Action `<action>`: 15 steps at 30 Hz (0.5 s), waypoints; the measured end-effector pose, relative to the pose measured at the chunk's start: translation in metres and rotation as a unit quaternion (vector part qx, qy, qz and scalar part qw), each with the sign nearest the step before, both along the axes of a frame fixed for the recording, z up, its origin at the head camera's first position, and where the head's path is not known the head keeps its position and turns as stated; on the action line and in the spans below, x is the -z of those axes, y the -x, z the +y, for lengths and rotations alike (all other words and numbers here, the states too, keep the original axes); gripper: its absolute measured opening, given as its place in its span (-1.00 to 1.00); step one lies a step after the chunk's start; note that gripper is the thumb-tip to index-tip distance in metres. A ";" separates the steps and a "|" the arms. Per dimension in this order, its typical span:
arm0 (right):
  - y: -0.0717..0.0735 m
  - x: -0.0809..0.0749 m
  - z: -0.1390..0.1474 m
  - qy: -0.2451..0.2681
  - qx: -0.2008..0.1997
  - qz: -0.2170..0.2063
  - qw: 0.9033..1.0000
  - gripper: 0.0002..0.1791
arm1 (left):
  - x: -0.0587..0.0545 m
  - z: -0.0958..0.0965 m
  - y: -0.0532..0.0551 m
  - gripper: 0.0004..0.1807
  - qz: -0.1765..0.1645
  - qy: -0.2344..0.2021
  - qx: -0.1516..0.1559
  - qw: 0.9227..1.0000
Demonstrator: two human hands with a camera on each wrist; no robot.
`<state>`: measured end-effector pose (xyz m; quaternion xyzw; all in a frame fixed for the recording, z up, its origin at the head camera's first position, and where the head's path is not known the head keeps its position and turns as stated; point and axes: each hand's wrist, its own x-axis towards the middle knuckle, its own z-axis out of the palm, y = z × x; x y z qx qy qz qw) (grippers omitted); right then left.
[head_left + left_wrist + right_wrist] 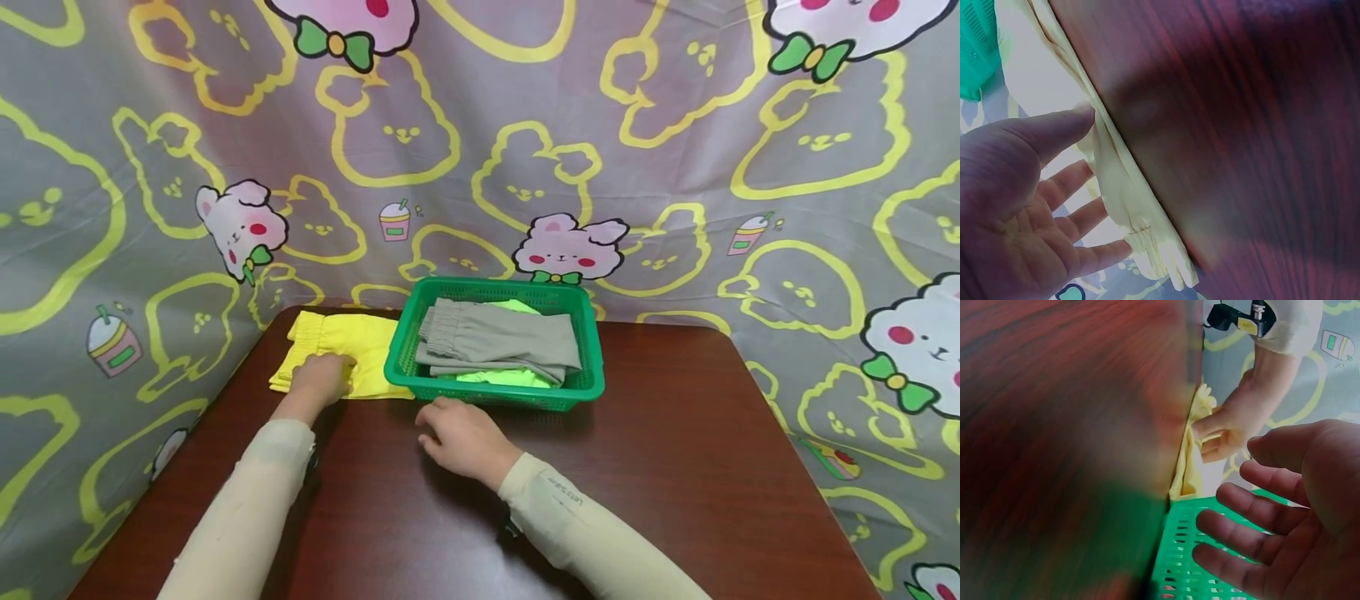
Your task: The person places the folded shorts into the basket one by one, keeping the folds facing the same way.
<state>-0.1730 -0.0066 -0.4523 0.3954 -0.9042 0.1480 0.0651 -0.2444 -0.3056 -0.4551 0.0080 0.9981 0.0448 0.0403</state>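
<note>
Folded yellow shorts (367, 342) with a gathered elastic waistband lie on the table, left of a green plastic basket (588, 379). My left hand (324, 379) rests on the shorts, thumb and spread fingertips against the cloth (1113, 175). In front of the basket's near left corner is my right hand (465, 437), holding nothing, its fingers (1241, 534) loosely extended close to the basket's slotted wall (1185, 550). Inside the basket lies a folded grey garment (502, 333) with an elastic waistband, on top of bright green cloth (510, 378).
The dark brown wooden table (675, 467) reaches back to a grey curtain (465, 108) with yellow outlines and cartoon rabbits. This curtain also hangs along the left and right sides. A small black device (1244, 319) is strapped at the left wrist.
</note>
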 end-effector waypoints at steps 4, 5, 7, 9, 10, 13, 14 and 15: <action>0.000 0.004 -0.004 0.001 0.000 0.000 1.000 -0.78 | 0.001 0.002 -0.003 -0.45 -0.002 0.002 -0.004 1.000; 0.000 0.005 -0.005 0.001 0.001 0.000 1.000 -0.78 | 0.001 0.003 -0.004 -0.45 -0.002 0.001 -0.006 1.000; 0.001 0.007 -0.007 0.001 0.004 0.000 1.000 -0.79 | 0.001 0.004 -0.006 -0.45 -0.002 0.000 -0.006 1.000; 0.001 0.009 -0.009 -0.001 0.008 -0.001 1.000 -0.79 | 0.001 0.004 -0.008 -0.46 -0.001 -0.001 -0.005 1.000; 0.002 0.010 -0.010 -0.002 0.009 -0.001 1.000 -0.79 | 0.001 0.004 -0.009 -0.46 0.000 -0.002 -0.006 1.000; 0.003 0.013 -0.015 -0.010 0.011 0.001 1.000 -0.79 | 0.001 0.003 -0.012 -0.45 0.004 -0.002 -0.009 1.000; 0.003 0.014 -0.017 -0.014 0.010 0.002 1.000 -0.79 | 0.002 0.002 -0.013 -0.45 0.004 -0.003 -0.010 1.000; 0.003 0.014 -0.019 -0.018 0.009 0.004 1.000 -0.79 | 0.002 0.001 -0.014 -0.45 0.005 -0.004 -0.011 1.000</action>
